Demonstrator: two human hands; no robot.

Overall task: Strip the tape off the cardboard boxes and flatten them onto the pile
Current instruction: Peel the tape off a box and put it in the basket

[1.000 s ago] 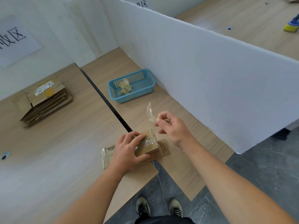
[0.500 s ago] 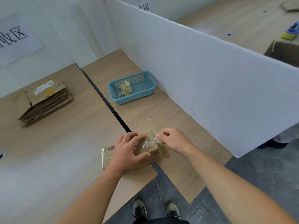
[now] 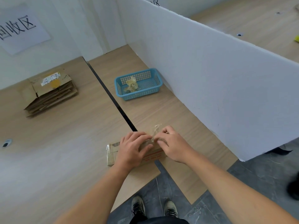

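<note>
To your right the white partition [image 3: 210,75] stands upright along the whole edge of the surface [image 3: 72,135], walling off that side. The blue basket [image 3: 159,78] sits just beside it, well ahead of your hands. Bare wood lies between the basket and the cardboard box [image 3: 111,152]. Your left hand [image 3: 131,149] grips the box top and your right hand [image 3: 173,146] pinches the tape [image 3: 156,128], so both crowd it. Leftward, open wood reaches the pile of flattened cardboard [image 3: 51,94] near the back wall [image 3: 64,38]. A dark seam [image 3: 113,101] splits the surface.
</note>
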